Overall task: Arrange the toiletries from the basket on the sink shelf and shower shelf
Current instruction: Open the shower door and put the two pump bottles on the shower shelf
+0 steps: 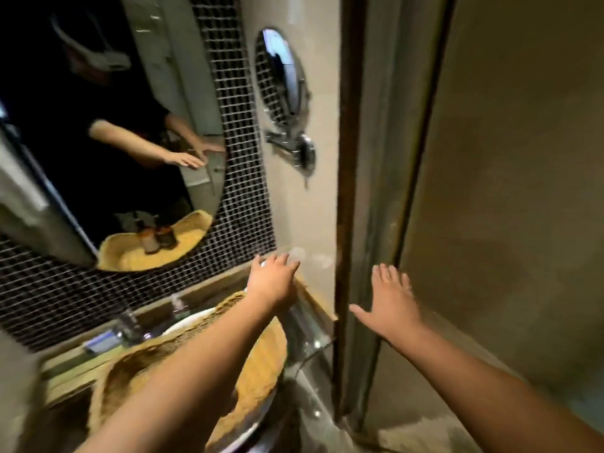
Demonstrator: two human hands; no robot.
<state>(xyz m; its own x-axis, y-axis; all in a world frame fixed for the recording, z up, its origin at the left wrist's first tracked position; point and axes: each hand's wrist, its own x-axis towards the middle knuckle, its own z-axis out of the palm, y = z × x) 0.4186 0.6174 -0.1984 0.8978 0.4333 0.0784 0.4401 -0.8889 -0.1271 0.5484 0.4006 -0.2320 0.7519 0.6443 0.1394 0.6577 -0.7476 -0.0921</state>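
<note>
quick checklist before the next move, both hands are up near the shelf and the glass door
1. Left hand free to pick: ok, palm down, fingers spread over the right end of the sink shelf; whether it touches something pale underneath, cannot tell.
2. Right hand free: ok, open and flat, nothing in it, at the shower door.
3. Basket within reach: ok, it sits under the left forearm.
4. Toiletries left in the basket: cannot tell directly; the mirror reflection shows two brown bottles.
5. Shower door open: cannot tell.
</note>
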